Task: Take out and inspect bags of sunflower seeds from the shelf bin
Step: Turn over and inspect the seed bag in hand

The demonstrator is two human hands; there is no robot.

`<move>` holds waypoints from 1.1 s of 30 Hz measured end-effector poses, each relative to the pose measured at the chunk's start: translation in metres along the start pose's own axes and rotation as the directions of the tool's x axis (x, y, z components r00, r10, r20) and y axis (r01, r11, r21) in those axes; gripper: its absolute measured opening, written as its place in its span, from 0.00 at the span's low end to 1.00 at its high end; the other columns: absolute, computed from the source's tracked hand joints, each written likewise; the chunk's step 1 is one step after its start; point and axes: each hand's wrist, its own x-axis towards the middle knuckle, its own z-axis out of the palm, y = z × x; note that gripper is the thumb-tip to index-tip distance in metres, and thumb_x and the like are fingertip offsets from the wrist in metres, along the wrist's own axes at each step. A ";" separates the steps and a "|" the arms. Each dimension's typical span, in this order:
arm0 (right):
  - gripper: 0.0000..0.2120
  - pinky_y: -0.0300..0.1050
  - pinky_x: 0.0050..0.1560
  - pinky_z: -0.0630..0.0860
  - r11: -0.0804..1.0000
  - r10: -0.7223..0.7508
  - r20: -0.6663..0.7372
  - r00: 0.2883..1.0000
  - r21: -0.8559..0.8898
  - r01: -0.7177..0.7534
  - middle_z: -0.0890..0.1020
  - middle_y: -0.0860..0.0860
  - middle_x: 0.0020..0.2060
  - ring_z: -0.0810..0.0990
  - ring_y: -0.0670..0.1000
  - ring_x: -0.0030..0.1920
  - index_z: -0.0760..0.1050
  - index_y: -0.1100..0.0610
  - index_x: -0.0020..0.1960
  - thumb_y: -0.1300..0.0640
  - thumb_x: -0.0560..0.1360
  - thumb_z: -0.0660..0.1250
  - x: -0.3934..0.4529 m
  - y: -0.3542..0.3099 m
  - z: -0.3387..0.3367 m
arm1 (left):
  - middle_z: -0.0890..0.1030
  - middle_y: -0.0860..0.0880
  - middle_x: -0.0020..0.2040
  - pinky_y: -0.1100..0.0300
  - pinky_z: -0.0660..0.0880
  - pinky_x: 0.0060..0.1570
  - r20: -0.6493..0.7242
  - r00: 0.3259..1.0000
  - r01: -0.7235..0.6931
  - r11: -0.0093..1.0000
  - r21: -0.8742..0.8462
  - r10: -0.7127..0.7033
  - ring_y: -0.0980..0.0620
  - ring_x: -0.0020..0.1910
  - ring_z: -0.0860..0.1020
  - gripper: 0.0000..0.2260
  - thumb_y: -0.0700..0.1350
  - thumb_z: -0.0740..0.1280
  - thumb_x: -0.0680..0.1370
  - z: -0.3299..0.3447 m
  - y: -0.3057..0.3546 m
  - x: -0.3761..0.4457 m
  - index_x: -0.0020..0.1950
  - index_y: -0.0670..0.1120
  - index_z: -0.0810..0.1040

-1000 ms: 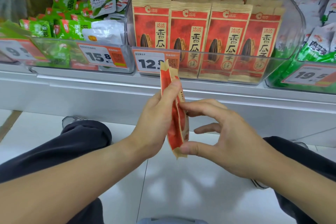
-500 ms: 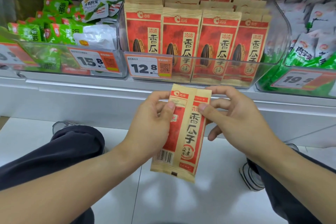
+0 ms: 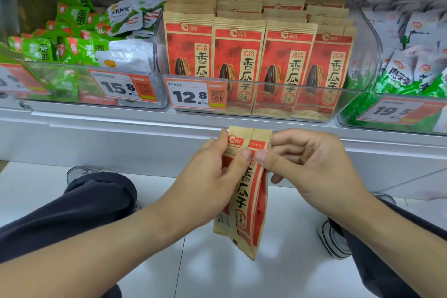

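Below the shelf edge, in front of the clear bin [image 3: 362, 75], the held bag of sunflower seeds [image 3: 246, 191] hangs upright between both hands. A second ago it was edge-on to the camera; now it has been turned, and its side panel with the barcode shows. The left hand [image 3: 208, 176] curls round the bag's left side, thumb pressed on the upper front. The right hand [image 3: 312, 164] pinches the top right corner, thumb tip nearly meeting the left thumb, other fingers curled in. That turn reads as inspection under way (one bag out, handled on more than one side). The rest of the bags [image 3: 258, 60] stand packed in rows in the bin, behind the 12.8 price tag [image 3: 196, 94]. Checking done, this bag likely goes back or aside, and another follows.
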 end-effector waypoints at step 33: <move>0.32 0.48 0.49 0.85 0.999 -0.035 0.007 0.999 -0.006 0.035 0.86 0.44 0.56 0.87 0.51 0.51 0.75 0.43 0.63 0.69 0.67 0.77 0.007 -0.009 -0.023 | 0.80 0.67 0.53 0.52 0.81 0.49 0.163 0.982 -0.079 0.991 -0.112 0.097 0.52 0.44 0.83 0.45 0.53 0.74 0.75 0.011 -0.006 -0.005 0.79 0.68 0.44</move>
